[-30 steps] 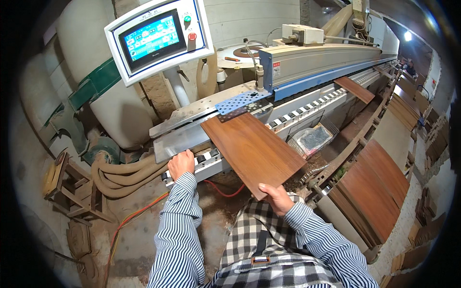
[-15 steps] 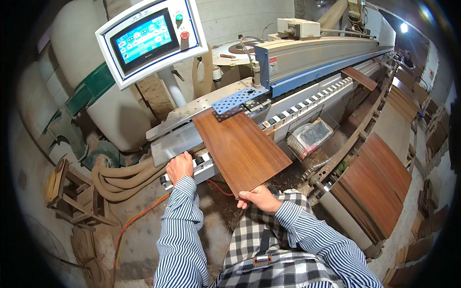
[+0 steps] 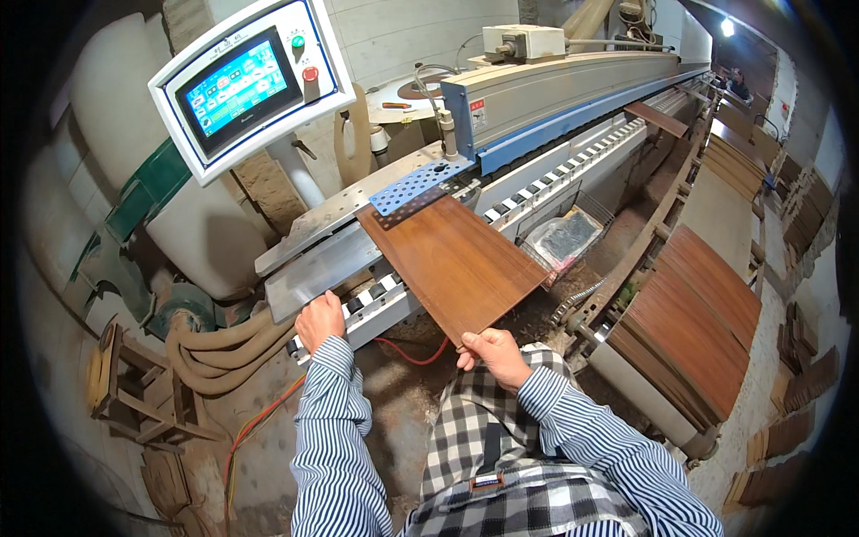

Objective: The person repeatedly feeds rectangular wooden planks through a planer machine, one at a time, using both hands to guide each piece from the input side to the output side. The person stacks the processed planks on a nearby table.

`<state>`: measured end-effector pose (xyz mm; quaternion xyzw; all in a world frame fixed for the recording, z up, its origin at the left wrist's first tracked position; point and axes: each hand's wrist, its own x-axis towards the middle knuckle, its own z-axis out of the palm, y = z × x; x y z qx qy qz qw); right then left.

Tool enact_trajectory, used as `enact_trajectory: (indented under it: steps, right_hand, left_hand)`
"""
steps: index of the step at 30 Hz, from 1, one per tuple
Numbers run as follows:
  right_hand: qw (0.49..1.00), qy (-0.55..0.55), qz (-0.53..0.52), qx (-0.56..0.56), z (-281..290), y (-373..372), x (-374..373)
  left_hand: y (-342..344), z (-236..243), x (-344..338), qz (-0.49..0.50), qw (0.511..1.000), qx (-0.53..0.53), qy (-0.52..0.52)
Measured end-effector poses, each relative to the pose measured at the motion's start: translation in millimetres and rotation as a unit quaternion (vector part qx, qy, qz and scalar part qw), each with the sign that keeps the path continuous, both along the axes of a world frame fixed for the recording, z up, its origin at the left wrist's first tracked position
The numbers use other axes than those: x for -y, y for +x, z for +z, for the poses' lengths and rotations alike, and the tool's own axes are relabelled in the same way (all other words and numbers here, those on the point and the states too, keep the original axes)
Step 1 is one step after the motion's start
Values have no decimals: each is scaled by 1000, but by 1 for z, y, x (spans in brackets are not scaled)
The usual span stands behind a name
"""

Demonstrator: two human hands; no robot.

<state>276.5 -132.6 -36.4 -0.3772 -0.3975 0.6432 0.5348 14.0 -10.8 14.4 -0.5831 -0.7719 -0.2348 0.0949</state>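
Observation:
A brown wood-grain panel lies across the roller rail of a long machine, its far edge under a blue perforated guard plate. My right hand pinches the panel's near corner, thumb on top and fingers below. My left hand is closed at the near end of the bare metal table, left of the panel. Its curled fingers rest over the edge and are partly hidden. Beside that hand runs the rail with black rollers.
A control screen on a post stands at the left. Stacked brown panels lie on a roller conveyor at the right. Below the machine hangs a wire basket. Hoses and a wooden stool are on the left. Another person is far off.
The panel has slid away and to the right along the machine, with my right hand moving along on its corner. My left hand stays at the table's end. The view has turned slightly.

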Motion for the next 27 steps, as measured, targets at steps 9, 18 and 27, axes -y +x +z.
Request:
enact_trajectory:
  steps: [9,18,27]
  right_hand:
    - [996,17,-91,12,-5,31,-10]
    - [973,9,-227,43,2,83,-27]
    - [939,5,-339,62,-5,155,42]
  left_hand:
    - [2,2,1,-1,1000,6,1]
    - [3,-3,-1,10,1000,-11,0]
    - [-24,-28,-23,-22,998,-44,-33]
